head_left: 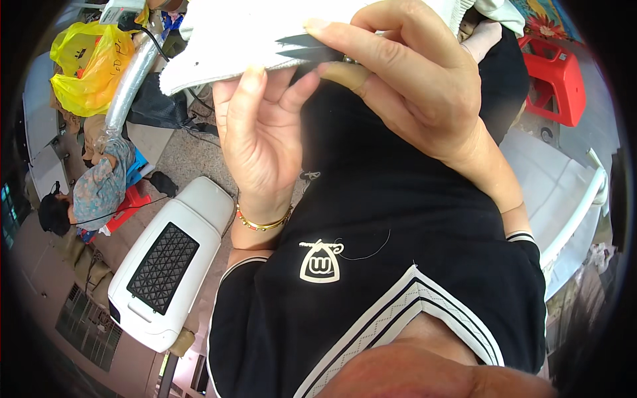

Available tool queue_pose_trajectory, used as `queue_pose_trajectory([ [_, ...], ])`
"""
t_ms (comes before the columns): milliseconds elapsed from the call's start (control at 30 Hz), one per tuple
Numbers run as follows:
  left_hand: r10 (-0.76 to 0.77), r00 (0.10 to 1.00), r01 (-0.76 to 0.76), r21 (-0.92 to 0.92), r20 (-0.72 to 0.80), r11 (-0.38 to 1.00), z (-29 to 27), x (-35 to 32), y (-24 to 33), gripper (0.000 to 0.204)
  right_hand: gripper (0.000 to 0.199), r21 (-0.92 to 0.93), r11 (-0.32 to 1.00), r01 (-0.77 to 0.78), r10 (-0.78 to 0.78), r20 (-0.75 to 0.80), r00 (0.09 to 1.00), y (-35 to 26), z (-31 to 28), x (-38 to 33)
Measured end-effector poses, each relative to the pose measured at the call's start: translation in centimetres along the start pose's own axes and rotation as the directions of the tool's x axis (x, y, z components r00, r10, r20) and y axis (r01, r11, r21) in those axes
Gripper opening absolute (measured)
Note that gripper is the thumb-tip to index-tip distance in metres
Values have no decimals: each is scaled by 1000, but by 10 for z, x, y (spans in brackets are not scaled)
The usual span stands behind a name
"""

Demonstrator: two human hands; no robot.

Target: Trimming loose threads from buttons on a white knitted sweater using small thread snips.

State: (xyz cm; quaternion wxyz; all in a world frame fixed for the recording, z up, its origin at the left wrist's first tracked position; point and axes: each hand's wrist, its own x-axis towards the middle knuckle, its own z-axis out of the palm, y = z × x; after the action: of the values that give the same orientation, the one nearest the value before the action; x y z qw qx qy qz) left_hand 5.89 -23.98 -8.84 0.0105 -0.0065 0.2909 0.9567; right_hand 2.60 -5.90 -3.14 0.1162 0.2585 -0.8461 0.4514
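"White knit cloth (232, 36), by the look of it, spreads across the top of the view, beyond your black shirt (398, 205). What is your left hand (259, 142) doing with it?"

"Pinching its ribbed border (192, 82). Your thumb lies on top and your fingers sit behind and beneath, so the edge is trapped between them. Probably you hold it that way because a soft rim would flop without backing."

"And your right hand (424, 86)?"

"It grasps small dark scissors (308, 52) in your fingertips. The blades point to your left, alongside that border, and their tips look slightly parted. Whether the metal touches the fabric, I can't tell."

"Why do you grip them so far forward?"

"Likely for fine control: with your fingertips close to the blades, small motions are easier to judge. It also puts the dark metal near your left fingertips, so care seems wise."

"Then how does your cloth look?"

"Bright, nearly washed out, so most of its surface texture is lost. Along the edge nearest you the ribbing shows clearly, running to a rounded corner on your left. A dark speck (196, 64) sits near that corner; you'd have to look closer to know whether it's a mark or a hole. The far side runs out of view."
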Motion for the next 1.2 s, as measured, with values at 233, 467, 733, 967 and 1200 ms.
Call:
queue_pose_trajectory([
  [233,27,999,-27,19,32,999,-1,0,-2,36,41,-16,1000,-17,17,-3,1000,0,1,-1],
  [467,29,999,-29,3,38,1000,-5,-1,0,38,38,-50,999,9,-9,-2,1000,-2,2,0],
  [733,31,1000,-31,-36,2,999,-6,4,4,31,35,150,988,-31,47,-100,994,6,-9,-1],
  [967,-86,986,83,-25,-145,996,-43,14,24,25,37,118,991,-57,78,-173,982,40,-29,-23],
  [1200,-267,954,228,-249,-134,941,-50,21,22,21,38,-124,987,97,-120,-187,975,53,-28,-46],
])
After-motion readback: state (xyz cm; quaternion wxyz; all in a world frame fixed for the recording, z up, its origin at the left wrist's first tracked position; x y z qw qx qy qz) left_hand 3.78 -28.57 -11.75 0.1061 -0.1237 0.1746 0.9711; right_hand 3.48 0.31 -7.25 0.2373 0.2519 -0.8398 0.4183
